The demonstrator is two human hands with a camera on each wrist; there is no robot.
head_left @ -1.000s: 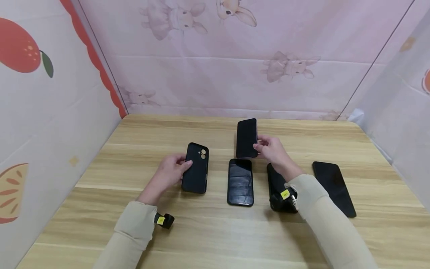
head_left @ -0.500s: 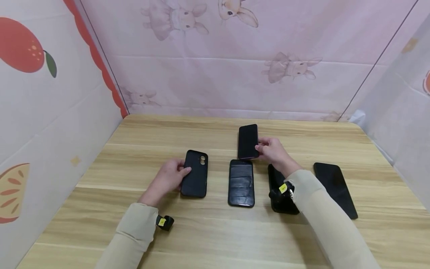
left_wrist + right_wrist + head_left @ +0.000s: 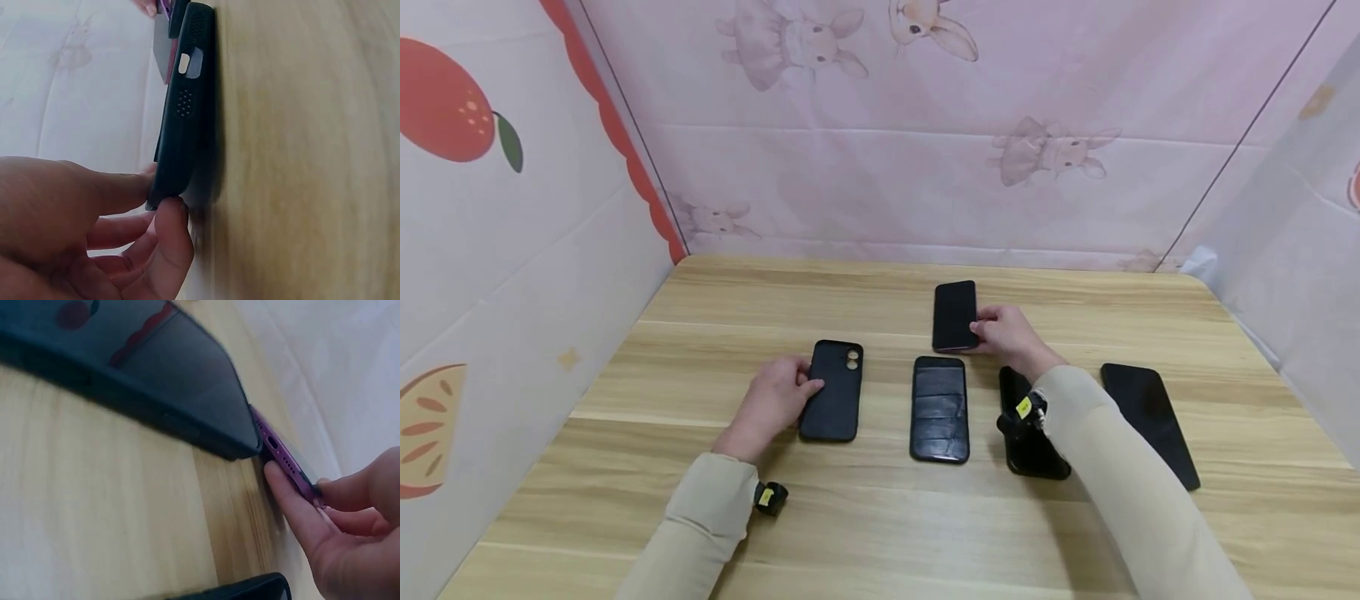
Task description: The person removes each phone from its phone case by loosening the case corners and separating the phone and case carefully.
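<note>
My left hand [image 3: 775, 396] pinches the left edge of a black phone case [image 3: 833, 400], its two camera holes at the upper right. In the left wrist view the case [image 3: 187, 106] is seen edge-on, close to the tabletop; contact is hard to judge. With thumb and fingers, my right hand [image 3: 1009, 333] pinches the right edge of a black-screened phone [image 3: 955, 317]. The right wrist view shows that phone's purple bottom edge [image 3: 284, 459], low above or against the table. Just in front of it lies a phone in a black case [image 3: 940, 412], its glossy screen up.
Under the right wrist lies another black phone or case [image 3: 1033, 454], partly covered by the wrist camera [image 3: 1024, 414]. Farther right is a larger flat black slab [image 3: 1150, 421]. Printed cloth walls [image 3: 880, 192] stand behind and beside the wooden table [image 3: 880, 533].
The left hand has lowered the phone case toward the table and slightly nearer. The right hand has brought its phone down and laid it flatter. Both grips have stayed the same.
</note>
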